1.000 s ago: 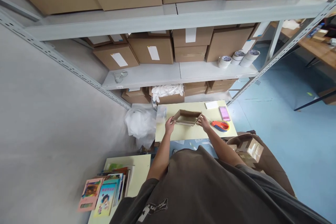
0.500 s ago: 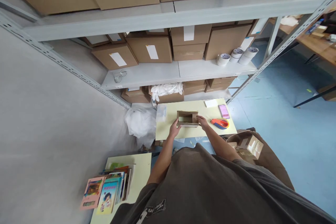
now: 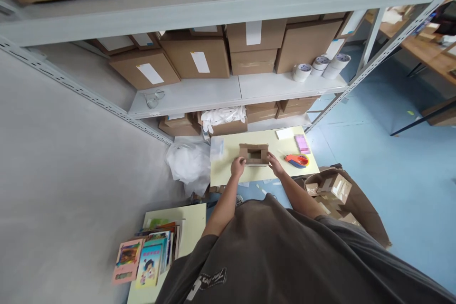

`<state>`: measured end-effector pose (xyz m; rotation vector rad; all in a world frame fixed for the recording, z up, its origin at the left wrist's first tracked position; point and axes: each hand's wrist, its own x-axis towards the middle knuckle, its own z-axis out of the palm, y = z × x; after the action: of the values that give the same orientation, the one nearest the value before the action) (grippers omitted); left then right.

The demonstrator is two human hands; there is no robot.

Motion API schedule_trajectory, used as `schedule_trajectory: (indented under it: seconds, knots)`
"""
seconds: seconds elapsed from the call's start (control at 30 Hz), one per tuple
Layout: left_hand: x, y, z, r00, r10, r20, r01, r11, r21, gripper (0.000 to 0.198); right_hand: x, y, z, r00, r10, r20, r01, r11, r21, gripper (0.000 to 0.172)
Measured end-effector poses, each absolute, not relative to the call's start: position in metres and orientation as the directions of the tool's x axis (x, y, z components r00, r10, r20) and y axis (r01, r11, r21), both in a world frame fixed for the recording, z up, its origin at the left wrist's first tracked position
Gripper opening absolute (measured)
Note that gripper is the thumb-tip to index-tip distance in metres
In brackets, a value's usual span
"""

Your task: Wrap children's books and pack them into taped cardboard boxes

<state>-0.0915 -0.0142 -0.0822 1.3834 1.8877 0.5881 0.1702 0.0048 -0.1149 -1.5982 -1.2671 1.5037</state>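
A small open cardboard box [image 3: 254,162] stands on the pale yellow table [image 3: 228,178] in front of me, its opening facing up. Flaps at both short ends lean inward over the opening, and the far flap stands up. My left hand [image 3: 238,167] is closed at the box's near left corner, with the fingers partly hidden. At the right end, my right hand [image 3: 275,165] grips the box wall between thumb and fingers. An orange and blue tape dispenser [image 3: 297,160] lies to the right of my right hand.
A white card [image 3: 284,133], a blurred pink item [image 3: 302,144] and a clear plastic container [image 3: 216,148] lie on the table. Behind stands a grey shelf [image 3: 199,102] with cartons and tape rolls [image 3: 302,72]. A large carton [image 3: 370,213] of small boxes is at right, books [image 3: 149,261] at lower left.
The box's left end flap has been folded inward, narrowing the opening. My left hand has shifted slightly from the left side to the near left corner. The camera view has tilted down somewhat.
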Motion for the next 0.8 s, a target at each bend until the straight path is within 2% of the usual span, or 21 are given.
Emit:
schedule_trajectory:
  seconds: [0.1,0.2,0.3,0.4,0.5,0.57,0.67,0.8]
  knots:
    - [-0.087,-0.008,-0.082,-0.243,0.923,-0.299,0.616,0.385,0.688,0.027,0.17,-0.001,-0.117,-0.098,0.9,-0.425,0.156,-0.408,-0.9,0.083]
    - [-0.085,-0.007,-0.081,-0.312,0.899,-0.307,0.636,0.438,0.635,0.046,0.168,-0.003,-0.121,-0.063,0.919,-0.388,0.164,-0.374,-0.913,0.081]
    - [-0.089,-0.005,-0.078,-0.305,0.897,-0.32,0.677,0.441,0.589,0.076,0.165,0.003,-0.126,-0.014,0.93,-0.367,0.29,-0.348,-0.892,0.073]
    - [-0.098,0.008,-0.073,-0.222,0.921,-0.321,0.752,0.371,0.545,0.101,0.164,0.011,-0.128,0.044,0.934,-0.355,0.475,-0.332,-0.815,0.071]
    - [-0.108,0.028,-0.066,-0.102,0.941,-0.323,0.824,0.261,0.503,0.119,0.164,0.018,-0.126,0.078,0.955,-0.286,0.655,-0.265,-0.708,0.084]
    - [-0.112,0.042,-0.062,-0.026,0.939,-0.343,0.847,0.203,0.491,0.124,0.165,0.023,-0.122,0.049,0.968,-0.245,0.748,-0.198,-0.634,0.095]
    - [-0.115,0.051,-0.059,0.018,0.939,-0.344,0.855,0.164,0.492,0.116,0.167,0.029,-0.115,-0.03,0.974,-0.223,0.827,-0.101,-0.553,0.104]
    - [-0.112,0.039,-0.068,0.002,0.957,-0.289,0.846,0.153,0.51,0.066,0.17,0.032,-0.113,-0.126,0.967,-0.221,0.858,-0.005,-0.513,0.099]
